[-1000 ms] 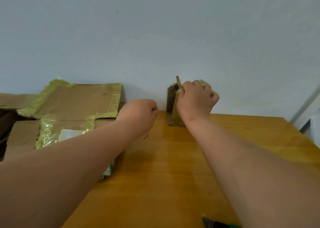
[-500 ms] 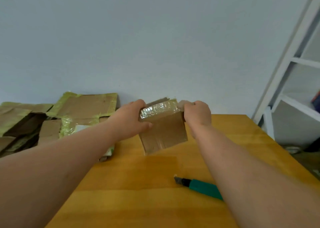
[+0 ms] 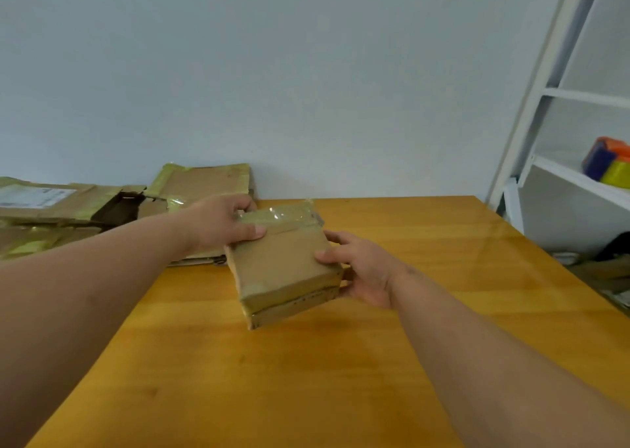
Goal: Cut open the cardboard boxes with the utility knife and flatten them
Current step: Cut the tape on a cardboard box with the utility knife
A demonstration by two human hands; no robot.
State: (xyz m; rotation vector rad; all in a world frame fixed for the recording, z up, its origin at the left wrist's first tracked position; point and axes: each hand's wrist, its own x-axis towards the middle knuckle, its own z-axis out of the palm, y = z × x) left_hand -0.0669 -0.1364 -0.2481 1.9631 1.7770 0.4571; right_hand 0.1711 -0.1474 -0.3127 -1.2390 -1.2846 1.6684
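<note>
A small brown cardboard box (image 3: 279, 263), sealed with clear tape along its far edge, hangs tilted above the wooden table (image 3: 426, 243). My left hand (image 3: 218, 224) grips its far left corner, thumb on top. My right hand (image 3: 361, 270) holds the right side, thumb on the top face and fingers under the box. The utility knife is out of sight.
A pile of flattened cardboard with yellow-green tape (image 3: 201, 183) lies at the table's far left against the wall. A white shelf unit (image 3: 559, 99) stands to the right, with a coloured object (image 3: 608, 163) on one shelf. Clutter lies on the floor below it.
Both hands have brought the box nearer and lower, turning its broad face upward. My right hand has shifted from the top corner to the right side. The knife seen earlier is hidden now.
</note>
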